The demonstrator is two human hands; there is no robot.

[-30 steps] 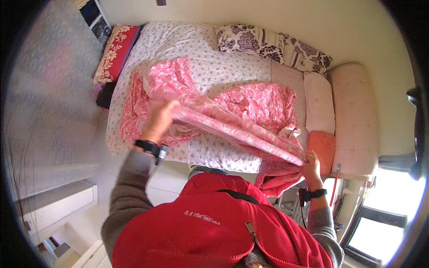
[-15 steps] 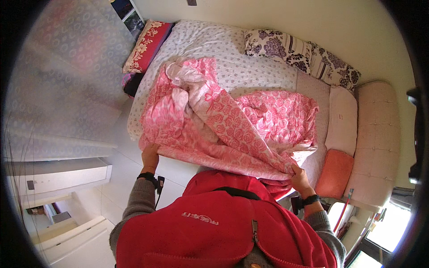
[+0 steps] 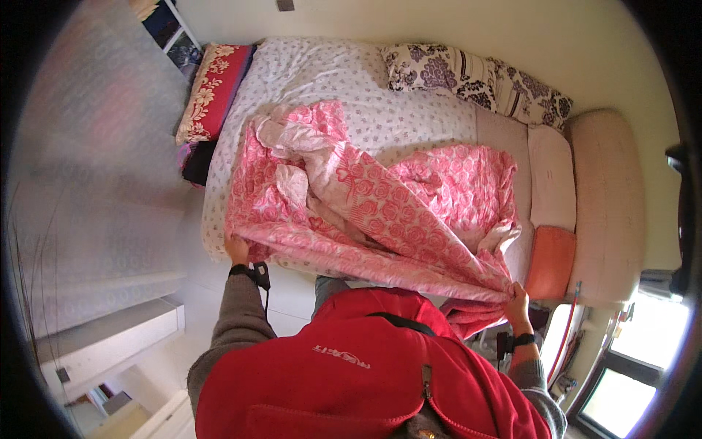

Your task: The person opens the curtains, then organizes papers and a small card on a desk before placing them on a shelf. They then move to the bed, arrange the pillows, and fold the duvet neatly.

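A pink rose-patterned quilt (image 3: 395, 212) lies rumpled across the near half of the bed, twisted and folded over itself in the middle. My left hand (image 3: 238, 250) grips its near left corner beside the mattress edge. At the near right, my right hand (image 3: 518, 309) is closed on another part of the same edge. Between both hands the edge is stretched in a long band, sloping down to the right. Some of the cloth hangs below my right hand. Beneath the quilt is a white sheet (image 3: 314, 66) with small grey flowers.
Two dark-patterned pillows (image 3: 439, 69) lie along the far wall. A red floral folded textile (image 3: 212, 91) sits at the far left. To the right are a padded headboard (image 3: 603, 212) and an orange cushion (image 3: 551, 263). An open white drawer (image 3: 117, 340) juts out at the left.
My right hand has moved right and slightly down, pulling the quilt's near edge longer and tauter. My left hand keeps its hold on the corner. The view has shifted a little.
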